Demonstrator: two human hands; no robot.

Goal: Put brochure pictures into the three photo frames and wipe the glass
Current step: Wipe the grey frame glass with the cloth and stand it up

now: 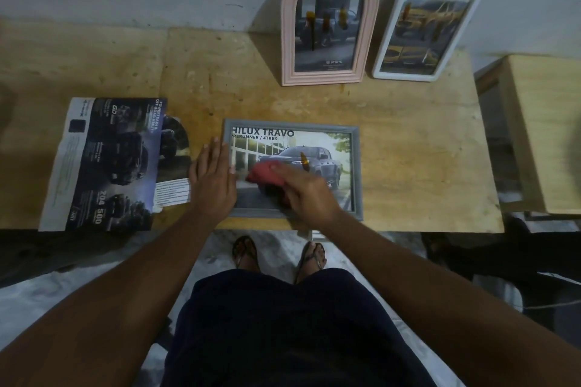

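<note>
A grey rectangular photo frame holding a pickup-truck picture was laid flat near the table's front edge, a red cloth pressed on its glass. A pink arched frame and a white rectangular frame, both filled, were leaned against the wall; an opened brochure was laid flat at the left

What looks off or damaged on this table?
The brochure at the left has a piece cut out of its right side, with a curved offcut beside it. The white frame leans askew against the wall; the pink arched frame stands straight.
</note>
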